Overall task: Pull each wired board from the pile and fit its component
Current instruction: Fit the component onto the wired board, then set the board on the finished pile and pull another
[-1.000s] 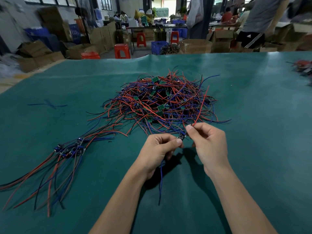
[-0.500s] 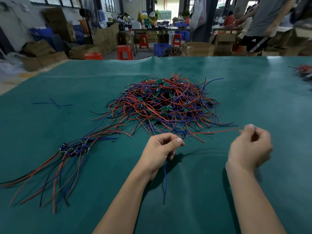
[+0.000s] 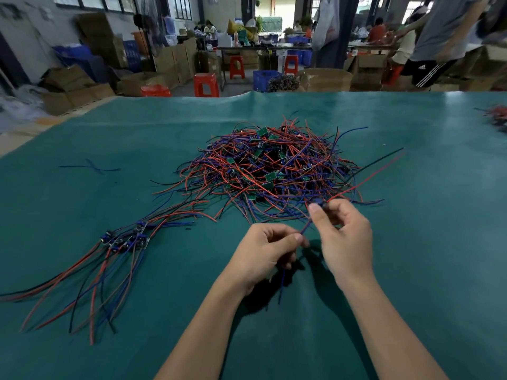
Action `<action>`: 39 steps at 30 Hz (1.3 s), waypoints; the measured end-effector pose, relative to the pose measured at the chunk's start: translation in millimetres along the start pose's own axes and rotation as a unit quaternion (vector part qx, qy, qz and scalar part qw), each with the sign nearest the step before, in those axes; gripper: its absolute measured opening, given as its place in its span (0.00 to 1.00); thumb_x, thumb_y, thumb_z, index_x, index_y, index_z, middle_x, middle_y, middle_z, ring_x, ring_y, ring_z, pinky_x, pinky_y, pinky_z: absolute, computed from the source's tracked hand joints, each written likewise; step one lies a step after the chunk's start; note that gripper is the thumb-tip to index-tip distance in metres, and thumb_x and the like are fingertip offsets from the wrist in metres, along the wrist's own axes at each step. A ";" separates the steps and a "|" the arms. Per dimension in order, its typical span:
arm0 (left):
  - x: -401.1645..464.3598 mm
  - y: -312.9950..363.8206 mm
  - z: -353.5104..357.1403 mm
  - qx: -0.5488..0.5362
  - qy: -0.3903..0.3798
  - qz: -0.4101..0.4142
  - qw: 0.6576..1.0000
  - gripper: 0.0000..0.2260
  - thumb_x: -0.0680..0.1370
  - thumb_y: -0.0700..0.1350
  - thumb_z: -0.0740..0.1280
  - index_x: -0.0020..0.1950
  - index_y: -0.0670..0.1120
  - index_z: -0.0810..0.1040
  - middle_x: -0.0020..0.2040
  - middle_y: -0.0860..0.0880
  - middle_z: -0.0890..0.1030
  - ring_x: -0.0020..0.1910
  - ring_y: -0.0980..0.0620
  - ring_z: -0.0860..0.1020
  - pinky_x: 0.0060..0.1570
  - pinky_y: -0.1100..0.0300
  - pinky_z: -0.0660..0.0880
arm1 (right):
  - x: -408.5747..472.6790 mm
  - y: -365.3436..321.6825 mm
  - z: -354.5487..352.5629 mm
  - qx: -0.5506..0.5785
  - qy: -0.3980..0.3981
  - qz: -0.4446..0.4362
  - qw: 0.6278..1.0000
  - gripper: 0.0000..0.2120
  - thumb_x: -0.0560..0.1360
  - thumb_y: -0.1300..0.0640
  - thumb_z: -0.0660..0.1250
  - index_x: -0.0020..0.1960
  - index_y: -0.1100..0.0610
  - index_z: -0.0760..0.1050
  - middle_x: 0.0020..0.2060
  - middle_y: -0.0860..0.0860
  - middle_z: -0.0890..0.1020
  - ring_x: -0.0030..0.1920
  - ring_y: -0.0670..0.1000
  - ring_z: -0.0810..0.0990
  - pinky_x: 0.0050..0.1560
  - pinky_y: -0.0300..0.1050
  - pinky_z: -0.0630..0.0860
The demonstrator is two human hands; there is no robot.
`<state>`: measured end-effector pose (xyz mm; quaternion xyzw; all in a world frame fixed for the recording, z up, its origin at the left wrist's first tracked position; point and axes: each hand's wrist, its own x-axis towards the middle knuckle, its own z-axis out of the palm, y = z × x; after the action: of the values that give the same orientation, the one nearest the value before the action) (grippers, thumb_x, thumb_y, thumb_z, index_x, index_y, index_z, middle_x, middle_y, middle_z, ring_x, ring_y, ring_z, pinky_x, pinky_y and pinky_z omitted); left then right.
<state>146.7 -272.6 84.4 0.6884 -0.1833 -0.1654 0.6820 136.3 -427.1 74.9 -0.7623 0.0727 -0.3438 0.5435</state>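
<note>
The right hand (image 3: 344,237) pinches a small wired board (image 3: 319,202), mostly hidden, trailing red and black leads just before the pile (image 3: 270,171). The left hand (image 3: 267,252) grips its blue wire (image 3: 305,228).

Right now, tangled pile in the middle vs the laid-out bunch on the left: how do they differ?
The tangled pile is a heaped knot, wires crossing every way; the laid-out bunch lies flat, wires running roughly parallel toward the near left. In the pile green boards scatter throughout; in the bunch the small parts cluster at one end. The pile sits beyond both hands; the bunch lies apart, left. Both have red, blue and black wires on the green mat.
</note>
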 end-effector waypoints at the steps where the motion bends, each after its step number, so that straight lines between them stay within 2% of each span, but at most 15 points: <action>1: -3.4 3.6 -2.4 0.024 -0.024 -0.012 0.999 0.08 0.81 0.37 0.67 0.44 0.41 0.83 0.29 0.50 0.78 0.27 0.56 0.74 0.31 0.67 0.71 | 2.4 0.6 -1.5 0.017 0.025 0.020 0.999 0.11 0.77 0.53 0.73 0.40 0.54 0.75 0.31 0.44 0.80 0.33 0.46 0.75 0.40 0.43 0.73; 3: -11.0 12.4 -13.5 0.119 -0.088 -0.038 0.988 0.08 0.81 0.37 0.67 0.43 0.42 0.84 0.32 0.49 0.82 0.30 0.54 0.77 0.35 0.65 0.73 | 9.9 2.7 -7.3 0.082 0.081 0.078 0.990 0.09 0.78 0.54 0.72 0.42 0.55 0.76 0.34 0.50 0.80 0.34 0.50 0.75 0.41 0.51 0.72; 5: -21.3 19.7 -29.6 0.230 -0.135 -0.069 0.961 0.08 0.80 0.39 0.68 0.43 0.43 0.84 0.35 0.50 0.84 0.34 0.54 0.79 0.38 0.64 0.75 | 18.1 2.0 -17.1 0.147 0.125 0.125 0.973 0.09 0.79 0.55 0.72 0.41 0.54 0.76 0.32 0.50 0.78 0.31 0.47 0.73 0.36 0.48 0.70; 7: -30.9 24.3 -43.3 0.286 -0.112 -0.079 0.949 0.07 0.80 0.41 0.68 0.44 0.43 0.84 0.37 0.49 0.86 0.36 0.54 0.81 0.39 0.64 0.76 | 20.9 -0.1 -23.2 0.196 0.117 0.147 0.962 0.10 0.78 0.56 0.72 0.39 0.54 0.76 0.28 0.48 0.78 0.27 0.44 0.72 0.28 0.41 0.68; 9: -35.6 26.8 -46.2 0.229 -0.003 -0.063 0.971 0.07 0.81 0.41 0.67 0.48 0.43 0.83 0.39 0.47 0.86 0.38 0.52 0.81 0.42 0.59 0.77 | 13.3 -7.1 -17.3 0.205 0.045 0.143 0.967 0.11 0.76 0.56 0.73 0.37 0.55 0.76 0.26 0.47 0.78 0.25 0.44 0.71 0.25 0.37 0.66; 11: -33.2 30.1 -38.8 0.066 0.101 -0.069 0.990 0.07 0.83 0.41 0.65 0.52 0.41 0.81 0.42 0.45 0.86 0.39 0.51 0.82 0.42 0.59 0.79 | -1.0 -16.0 -4.0 0.151 -0.058 0.105 0.981 0.11 0.73 0.53 0.74 0.36 0.56 0.77 0.27 0.48 0.77 0.28 0.46 0.72 0.28 0.41 0.67; 13: -29.3 32.7 -28.4 -0.033 0.110 -0.083 0.990 0.09 0.83 0.43 0.63 0.55 0.40 0.80 0.43 0.45 0.85 0.38 0.50 0.82 0.41 0.58 0.81 | -15.5 -21.8 8.8 0.063 -0.165 0.017 0.984 0.09 0.73 0.53 0.75 0.38 0.56 0.79 0.29 0.48 0.78 0.32 0.46 0.73 0.34 0.45 0.70; 16: -33.3 28.1 -26.7 -0.022 0.104 -0.064 0.992 0.07 0.81 0.40 0.67 0.52 0.37 0.83 0.39 0.44 0.82 0.33 0.54 0.78 0.34 0.63 0.79 | -31.4 -25.6 19.9 -0.001 -0.275 -0.071 0.959 0.03 0.71 0.53 0.75 0.45 0.49 0.84 0.35 0.45 0.82 0.38 0.43 0.78 0.41 0.40 0.74; 20: -46.8 29.9 -69.5 0.038 0.230 -0.031 0.972 0.03 0.78 0.37 0.70 0.46 0.40 0.84 0.33 0.48 0.81 0.27 0.54 0.78 0.31 0.64 0.78 | -33.7 -21.8 23.5 -0.044 -0.266 -0.048 0.962 0.13 0.72 0.46 0.73 0.56 0.47 0.84 0.45 0.42 0.81 0.47 0.45 0.79 0.50 0.38 0.74; 25: -77.6 46.2 -166.4 0.231 0.358 -0.063 0.903 0.04 0.77 0.41 0.74 0.41 0.46 0.84 0.31 0.49 0.83 0.25 0.51 0.76 0.31 0.61 0.79 | -28.2 -7.0 25.0 -0.219 -0.280 -0.061 0.933 0.29 0.77 0.52 0.70 0.76 0.46 0.67 0.69 0.45 0.70 0.68 0.50 0.66 0.71 0.45 0.65; 28: -82.2 53.7 -204.9 0.417 0.361 -0.185 0.813 0.07 0.75 0.49 0.76 0.39 0.52 0.82 0.40 0.47 0.86 0.44 0.43 0.83 0.53 0.48 0.80 | -30.2 -6.2 31.5 -0.271 -0.298 -0.064 0.913 0.32 0.79 0.48 0.66 0.79 0.42 0.58 0.79 0.46 0.58 0.71 0.47 0.54 0.72 0.52 0.65; 30: -82.2 55.8 -201.3 0.510 0.356 -0.228 0.749 0.06 0.75 0.53 0.75 0.44 0.52 0.82 0.48 0.45 0.86 0.53 0.39 0.81 0.56 0.46 0.77 | -30.5 -6.7 34.8 -0.301 -0.305 -0.063 0.901 0.31 0.80 0.44 0.63 0.79 0.40 0.55 0.81 0.45 0.53 0.70 0.48 0.52 0.69 0.53 0.69; 32: -77.4 51.8 -183.6 0.543 0.372 -0.188 0.729 0.09 0.75 0.52 0.74 0.51 0.48 0.84 0.53 0.43 0.85 0.55 0.37 0.80 0.55 0.46 0.77 | -29.9 -6.9 37.0 -0.328 -0.308 -0.077 0.890 0.29 0.80 0.42 0.61 0.79 0.42 0.57 0.82 0.45 0.53 0.69 0.51 0.54 0.67 0.52 0.69; 36: -48.6 35.7 -122.6 0.436 0.364 -0.058 0.821 0.02 0.75 0.44 0.73 0.45 0.50 0.85 0.41 0.50 0.85 0.43 0.49 0.82 0.47 0.57 0.74 | -29.3 -7.8 38.7 -0.347 -0.298 -0.114 0.882 0.24 0.80 0.42 0.62 0.74 0.49 0.70 0.74 0.41 0.67 0.65 0.52 0.62 0.64 0.48 0.71; 39: -16.8 17.5 -73.0 0.229 0.295 -0.064 0.925 0.04 0.77 0.38 0.71 0.46 0.45 0.84 0.39 0.48 0.85 0.37 0.52 0.83 0.42 0.59 0.78 | -28.7 -6.7 36.2 -0.320 -0.285 -0.115 0.896 0.21 0.79 0.45 0.64 0.69 0.51 0.75 0.70 0.40 0.72 0.61 0.50 0.64 0.61 0.48 0.72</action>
<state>166.4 -200.5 102.6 0.8539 0.0379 0.0484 0.5169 134.8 -382.3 61.8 -0.9634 -0.0677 -0.1303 0.2243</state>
